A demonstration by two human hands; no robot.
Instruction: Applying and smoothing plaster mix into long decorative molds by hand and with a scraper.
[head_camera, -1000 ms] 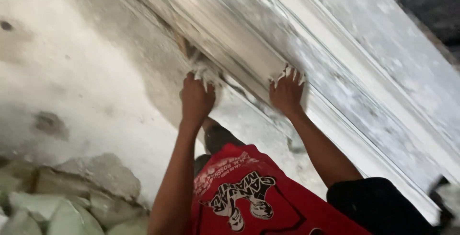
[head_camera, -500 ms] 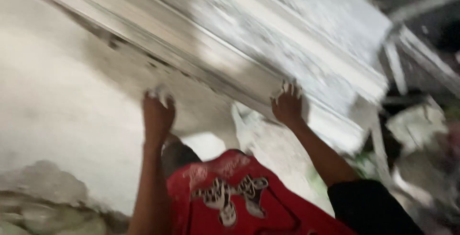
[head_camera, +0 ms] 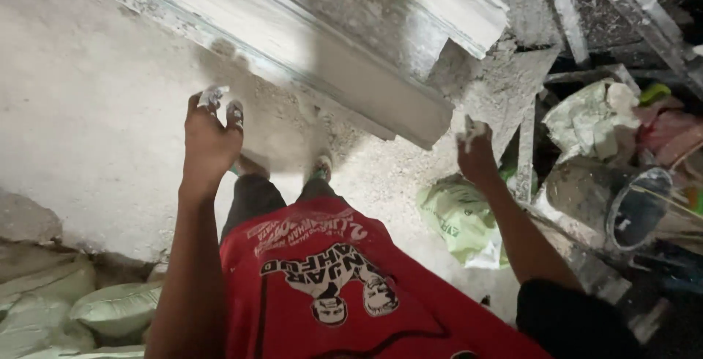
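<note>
Head view: dusty concrete floor (head_camera: 88, 110), rubble.

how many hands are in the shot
2. The left hand is raised with fingers spread, apart from the long plaster moulding. The right hand is up near the moulding's cut end, plaster on its fingertips. No other person's hands show.

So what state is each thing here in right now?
Left hand: raised, open, plaster-smeared fingers, apart from the moulding.
Right hand: raised, plaster on fingertips, just off the moulding's end.
Long plaster cornice moulding: lying slanted on the floor, dusty white.
Bucket: tipped on its side, mouth showing.
Green sack: crumpled on the floor.
Sacks: piled, filled.
</note>
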